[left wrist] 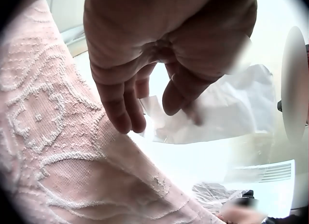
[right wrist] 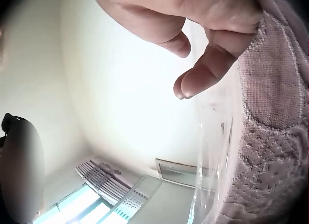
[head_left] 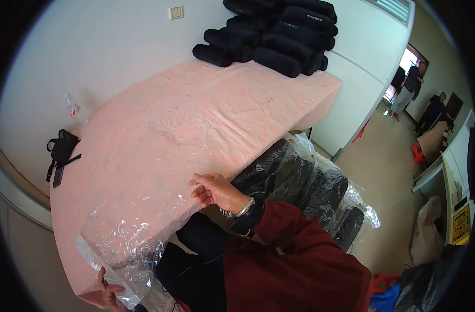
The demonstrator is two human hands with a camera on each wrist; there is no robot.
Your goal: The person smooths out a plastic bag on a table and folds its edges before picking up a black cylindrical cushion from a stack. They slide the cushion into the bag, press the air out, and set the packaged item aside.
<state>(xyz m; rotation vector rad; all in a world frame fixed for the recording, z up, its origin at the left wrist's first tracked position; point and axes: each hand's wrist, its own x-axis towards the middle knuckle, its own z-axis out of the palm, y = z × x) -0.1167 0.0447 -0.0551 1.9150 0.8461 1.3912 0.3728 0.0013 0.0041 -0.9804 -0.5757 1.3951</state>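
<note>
Seeing clear plastic (head_left: 136, 234) spread over near left part of pink cloth (head_left: 196, 119), gathered and shiny toward the table edge, with white band (head_left: 99, 268) along its lower left side.

Left hand (head_left: 110, 291): at the white band, bottom left of head view. Fingers curved, thumb turned toward them in left wrist view, band right behind. Can't tell whether pinching it or only touching.

Right hand (head_left: 214, 192): above the cloth near the front edge, right of the plastic. Fingers loosely bent, thumb apart from the fingertips in right wrist view, nothing visible between. Film hanging just beside; can't confirm contact. Bracelet (head_left: 244, 208) at the wrist, dark red sleeve (head_left: 294, 229) behind.

Below the table edge, to the right: dark things in clear wrap (head_left: 300, 179), side by side. Can't tell what exactly.

At the far end of the table, piled against the wall: black cushions (head_left: 279, 44), roll-shaped, some with pale lettering.

At the left side by the wall: black pouch (head_left: 66, 148) with straps, clear bottle (head_left: 73, 109) beyond. Higher on the wall: socket (head_left: 176, 12).

Off to the right, well apart: two people (head_left: 409, 88) near a bright opening, red stool (head_left: 417, 152), pale sack (head_left: 426, 229) on the floor, yellow tray (head_left: 461, 226) beside.
</note>
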